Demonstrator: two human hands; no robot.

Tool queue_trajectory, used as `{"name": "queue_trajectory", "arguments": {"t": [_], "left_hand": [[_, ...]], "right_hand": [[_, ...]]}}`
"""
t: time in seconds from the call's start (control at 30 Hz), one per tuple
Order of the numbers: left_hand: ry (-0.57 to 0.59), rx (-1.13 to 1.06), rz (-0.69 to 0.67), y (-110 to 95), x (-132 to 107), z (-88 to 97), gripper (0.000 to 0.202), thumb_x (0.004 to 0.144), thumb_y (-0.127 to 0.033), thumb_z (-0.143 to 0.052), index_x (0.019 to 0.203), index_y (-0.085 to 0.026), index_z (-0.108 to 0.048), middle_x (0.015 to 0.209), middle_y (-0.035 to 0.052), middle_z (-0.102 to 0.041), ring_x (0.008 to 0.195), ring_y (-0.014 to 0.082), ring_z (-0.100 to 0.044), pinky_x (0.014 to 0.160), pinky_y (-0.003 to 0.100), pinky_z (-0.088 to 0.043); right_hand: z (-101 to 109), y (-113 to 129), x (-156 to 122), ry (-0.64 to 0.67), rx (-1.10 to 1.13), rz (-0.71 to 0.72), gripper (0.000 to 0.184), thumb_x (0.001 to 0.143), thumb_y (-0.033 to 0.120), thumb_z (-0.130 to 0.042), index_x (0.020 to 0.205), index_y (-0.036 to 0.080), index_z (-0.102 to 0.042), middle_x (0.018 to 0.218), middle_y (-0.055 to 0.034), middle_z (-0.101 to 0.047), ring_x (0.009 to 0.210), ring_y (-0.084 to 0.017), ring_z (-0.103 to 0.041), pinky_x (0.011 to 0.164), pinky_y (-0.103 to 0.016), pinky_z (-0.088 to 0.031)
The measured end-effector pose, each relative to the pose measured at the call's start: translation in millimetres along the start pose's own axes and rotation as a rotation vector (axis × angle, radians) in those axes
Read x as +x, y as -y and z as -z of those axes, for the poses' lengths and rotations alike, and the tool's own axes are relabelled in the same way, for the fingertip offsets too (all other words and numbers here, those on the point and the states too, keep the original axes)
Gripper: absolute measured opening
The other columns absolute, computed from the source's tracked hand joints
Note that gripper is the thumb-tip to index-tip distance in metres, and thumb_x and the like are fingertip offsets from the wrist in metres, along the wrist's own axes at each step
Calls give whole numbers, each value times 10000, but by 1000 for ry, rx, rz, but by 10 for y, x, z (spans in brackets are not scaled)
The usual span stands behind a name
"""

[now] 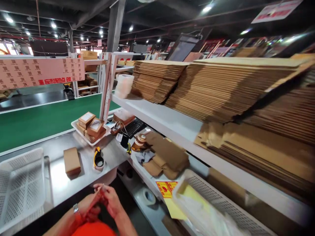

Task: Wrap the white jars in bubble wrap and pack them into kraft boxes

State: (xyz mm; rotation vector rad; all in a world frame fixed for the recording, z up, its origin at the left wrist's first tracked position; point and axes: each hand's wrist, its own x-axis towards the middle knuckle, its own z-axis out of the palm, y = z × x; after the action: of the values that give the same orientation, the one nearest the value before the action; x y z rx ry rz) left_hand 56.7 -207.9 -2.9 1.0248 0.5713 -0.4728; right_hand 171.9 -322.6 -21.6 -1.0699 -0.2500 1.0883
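Close to my body, just off the front edge of the metal table, both hands are together. My left hand (90, 206), with a watch (75, 208) on the wrist, is closed round a thin, flat reddish piece (94, 202) seen nearly edge-on. My right hand (110, 199) pinches its upper end; what kind of thing it is, I cannot make out. On the table beyond lie a closed brown cardboard box (72, 160) and a yellow-and-black tape dispenser (98, 158).
White baskets stand at left (22, 180) and lower right (209, 196). A tray (92, 142) holds several small boxes near the green conveyor belt (49, 116). Flat cardboard stacks (206, 88) fill the shelf (157, 113) at right. Below it are a keyboard (134, 127) and folded cardboard (169, 152).
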Motion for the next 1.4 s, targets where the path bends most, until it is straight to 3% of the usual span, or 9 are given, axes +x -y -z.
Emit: {"name": "queue_trajectory", "arguments": {"t": [0.1,0.2,0.3,0.37,0.47,0.57,0.73,0.87,1.4], "left_hand": [[-53,31,61,66,20,-119,669,758,-902,-735,1001,-288,-624,499,-112,-311,388,81,-155,393,214,-167],[-182,56,90,96,110,-228,664,770,-879,-738,959,-251,-632,535,-99,-365,398,80,-250,403,223,-186],[-408,-37,-31,53,177,-273,747,799,-930,-686,979,-206,-657,636,-56,-509,487,109,-466,442,230,-347],[-511,-116,-150,8,181,-289,766,808,-888,-721,1080,-173,-705,758,-8,-630,621,139,-608,521,237,-459],[-423,48,-214,3,172,-357,679,696,-649,-951,1126,-150,-786,932,66,-782,748,179,-695,592,259,-516],[-302,303,-151,84,211,-480,458,656,-471,-1004,884,-111,-839,824,100,-819,662,193,-678,566,285,-492],[-554,118,-245,122,317,-614,461,748,-487,-957,933,-75,-864,828,145,-849,667,221,-746,563,284,-540],[-718,26,-273,25,327,-618,394,734,-417,-976,908,-80,-869,874,150,-867,684,215,-745,574,282,-575],[-702,-5,-319,31,305,-659,390,710,-414,-996,885,-92,-861,888,157,-867,700,229,-766,593,305,-591]], "right_hand": [[246,61,-122,-164,34,34,593,667,762,-959,825,209,-814,738,-55,-752,672,-239,-684,596,-344,-540],[531,187,-182,-332,48,100,663,578,802,-974,810,210,-785,782,-74,-793,735,-265,-725,706,-394,-602],[791,301,-207,-426,16,88,700,541,832,-975,803,210,-788,787,-75,-811,698,-247,-712,688,-384,-593],[883,351,-220,-397,-93,61,672,553,816,-979,748,203,-783,726,-57,-785,652,-223,-674,628,-350,-551],[867,392,-237,-276,-270,43,627,625,798,-951,706,198,-786,655,-27,-740,614,-198,-626,574,-314,-490],[758,400,-260,-229,-236,57,614,651,787,-948,734,198,-798,679,-22,-754,633,-188,-629,583,-298,-487],[670,277,-410,-190,-21,13,687,727,830,-901,1010,205,-869,973,-84,-860,838,-243,-760,699,-335,-600],[646,76,-600,-144,46,-66,625,724,767,-951,997,206,-898,990,-96,-865,927,-252,-787,740,-319,-612],[627,9,-726,-219,49,-28,533,699,664,-997,949,201,-911,975,-112,-879,963,-269,-806,741,-318,-648]]}}
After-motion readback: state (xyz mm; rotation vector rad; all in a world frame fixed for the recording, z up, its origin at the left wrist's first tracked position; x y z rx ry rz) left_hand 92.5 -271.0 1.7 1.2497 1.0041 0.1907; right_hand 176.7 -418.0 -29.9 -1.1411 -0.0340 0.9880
